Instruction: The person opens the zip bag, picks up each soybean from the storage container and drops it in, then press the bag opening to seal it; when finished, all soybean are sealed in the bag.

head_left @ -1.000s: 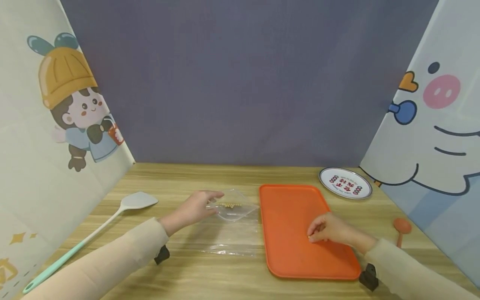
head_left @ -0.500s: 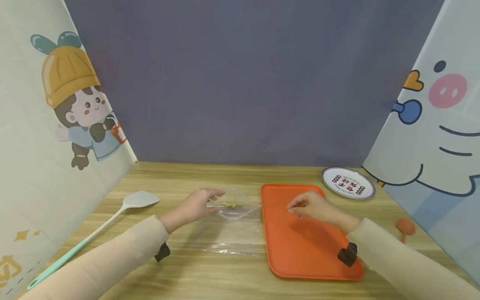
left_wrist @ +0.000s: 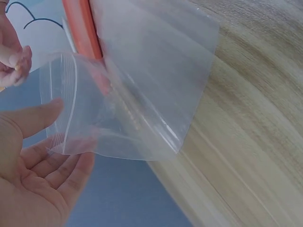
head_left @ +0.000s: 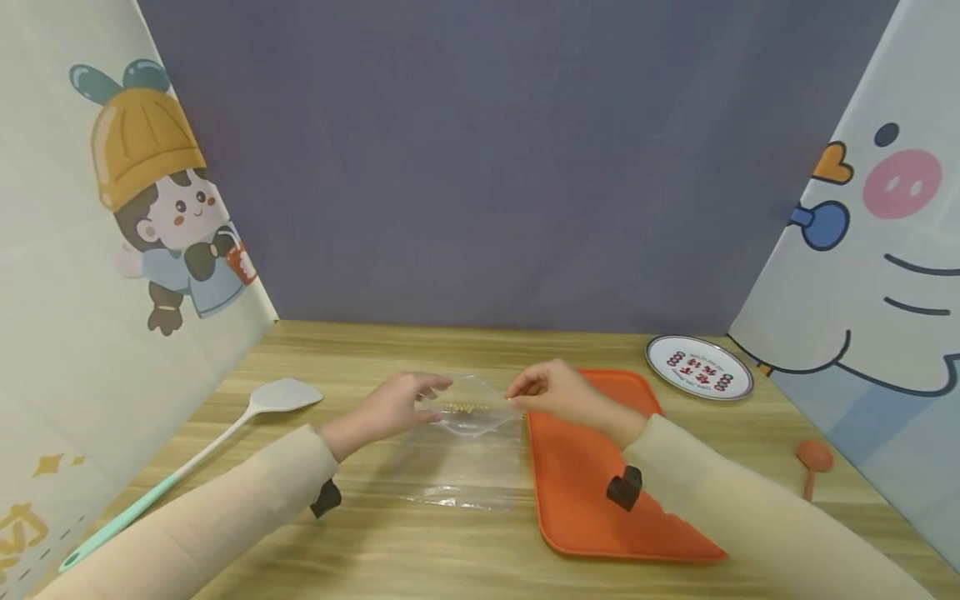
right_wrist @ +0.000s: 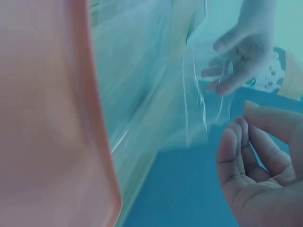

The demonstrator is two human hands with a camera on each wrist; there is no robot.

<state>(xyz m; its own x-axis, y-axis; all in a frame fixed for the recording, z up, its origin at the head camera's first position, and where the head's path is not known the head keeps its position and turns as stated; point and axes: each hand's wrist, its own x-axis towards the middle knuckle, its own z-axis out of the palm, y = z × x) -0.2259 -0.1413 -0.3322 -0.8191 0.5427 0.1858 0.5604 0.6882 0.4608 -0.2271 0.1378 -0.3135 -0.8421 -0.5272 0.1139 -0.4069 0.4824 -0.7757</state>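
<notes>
A clear zip bag [head_left: 459, 471] stretches over the wooden table with its mouth raised and spread. Small yellow bean-like pieces [head_left: 463, 408] show through the plastic near the mouth. My left hand [head_left: 393, 408] holds the bag at its mouth, thumb [left_wrist: 45, 116] on one side and fingers [left_wrist: 78, 177] on the other. Close by the mouth's right corner is my right hand [head_left: 558, 396], thumb and forefinger tips together. In the left wrist view a tiny yellowish piece [left_wrist: 18, 68] shows between those fingertips. The right wrist view has the pinching hand [right_wrist: 265, 156] beside the bag's zip edge.
An orange tray [head_left: 592, 500] lies right of the bag, under the right forearm. A white plate [head_left: 699, 367] with red print sits behind it. To the far right is an orange spoon [head_left: 814, 457]; a pale spatula [head_left: 281, 395] with a green handle lies left.
My right hand has risen from the tray and travelled left to the bag's mouth, fingertips still pinched. The left hand keeps its place at the bag.
</notes>
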